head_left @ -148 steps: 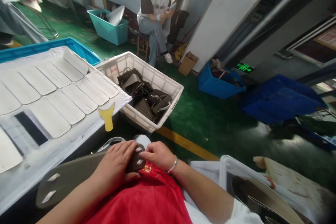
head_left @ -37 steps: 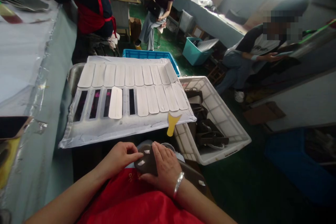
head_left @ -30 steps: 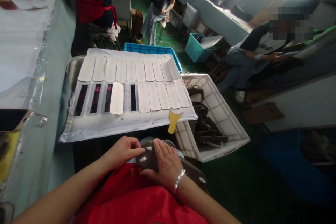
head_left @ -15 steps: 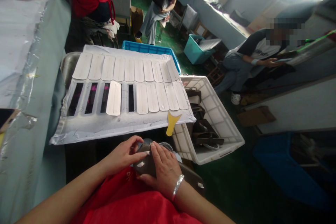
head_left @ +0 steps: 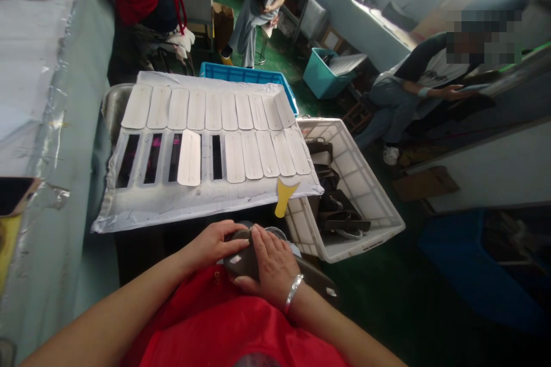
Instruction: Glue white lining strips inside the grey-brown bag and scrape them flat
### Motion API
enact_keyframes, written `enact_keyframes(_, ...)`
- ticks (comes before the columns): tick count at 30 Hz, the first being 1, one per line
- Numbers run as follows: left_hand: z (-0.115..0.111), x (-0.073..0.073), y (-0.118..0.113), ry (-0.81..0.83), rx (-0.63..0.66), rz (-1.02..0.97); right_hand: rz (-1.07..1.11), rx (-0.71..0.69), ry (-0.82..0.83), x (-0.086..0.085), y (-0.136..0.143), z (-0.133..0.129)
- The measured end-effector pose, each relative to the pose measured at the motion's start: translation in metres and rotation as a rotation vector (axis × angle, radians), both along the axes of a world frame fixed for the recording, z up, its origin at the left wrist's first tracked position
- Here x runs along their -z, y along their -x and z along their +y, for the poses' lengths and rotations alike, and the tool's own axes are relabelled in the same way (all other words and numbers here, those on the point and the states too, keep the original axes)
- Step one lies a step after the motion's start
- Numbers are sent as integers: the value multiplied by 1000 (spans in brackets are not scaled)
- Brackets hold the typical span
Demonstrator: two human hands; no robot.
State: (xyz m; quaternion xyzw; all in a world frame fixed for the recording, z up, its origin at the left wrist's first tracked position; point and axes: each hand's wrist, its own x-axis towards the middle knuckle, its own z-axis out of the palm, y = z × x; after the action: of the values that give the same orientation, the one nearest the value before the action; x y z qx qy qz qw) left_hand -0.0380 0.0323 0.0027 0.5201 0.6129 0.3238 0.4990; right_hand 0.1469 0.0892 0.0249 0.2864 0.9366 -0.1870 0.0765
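A dark grey-brown, smooth panel with rounded ends (head_left: 316,282), possibly leather, rests tilted across my lap. Small white marks show near its two ends. My left hand (head_left: 219,242) grips its left end, thumb on the near face and fingers curled over the far edge. Over the top lies my right hand (head_left: 275,261), fingers close together and thumb apart on the near side, holding it. The two hands almost touch at the fingertips. Something pale with a rounded rim (head_left: 278,232) shows partly behind my right fingers; I cannot make it out.
Ahead stands a white-covered board (head_left: 146,212) with two rows of pale rounded strips and some dark slots. A yellow forked piece (head_left: 284,198) hangs at its edge. Right of it, a white crate (head_left: 370,195) holds dark straps or bags. Two seated people and a red apron are beyond.
My left fingers have closed in on the panel's end, nearer my right fingertips. The right hand keeps its hold, and the view has shifted slightly.
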Motion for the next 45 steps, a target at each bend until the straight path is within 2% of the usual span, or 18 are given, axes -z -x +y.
enact_keyframes(3, -2, 0, -1, 11, -5, 12, 12, -29, 36, -14, -23, 6)
enact_keyframes(6, -3, -8, 4, 74, 6, 52, 33, 123, -70, -20, -68, 13)
enact_keyframes(8, 0, -19, 4, 57, -26, 188, 37, 259, -168, -15, -97, 13)
enact_keyframes(10, 5, -33, -5, -62, -40, 345, 8, 327, -206, -6, -115, 10)
enact_keyframes(11, 7, -39, -12, -142, -1, 397, -13, 339, -205, -2, -119, 8)
enact_keyframes(14, 10, -45, -41, -365, 281, 494, -64, 358, -180, 3, -117, 2)
enact_keyframes(16, 9, -38, -55, -473, 449, 582, -82, 371, -168, 2, -113, 0)
enact_keyframes(17, 8, -32, -59, -512, 484, 634, -88, 376, -165, 0, -111, -1)
enact_keyframes(20, 5, -16, -58, -567, 450, 759, -95, 377, -165, -2, -111, -1)
enact_keyframes(22, 5, -11, -55, -581, 423, 803, -98, 382, -167, -1, -112, 0)
enact_keyframes(28, 9, -14, -55, -576, 443, 824, -140, 364, -136, -4, -112, 6)
enact_keyframes(35, 12, -16, -56, -491, 441, 745, -153, 384, -127, -11, -107, 9)
enact_keyframes(38, 13, -22, -55, -474, 424, 709, -77, 387, -115, -13, -110, 7)
enact_keyframes(42, 7, -49, -70, -356, 377, 754, 132, 407, -26, -15, -124, 4)
enact_keyframes(44, 13, -52, -84, -323, 325, 897, 318, 514, -205, -3, -126, 15)
enact_keyframes(45, 20, -48, -89, -373, 301, 953, 388, 515, -244, 7, -122, 24)
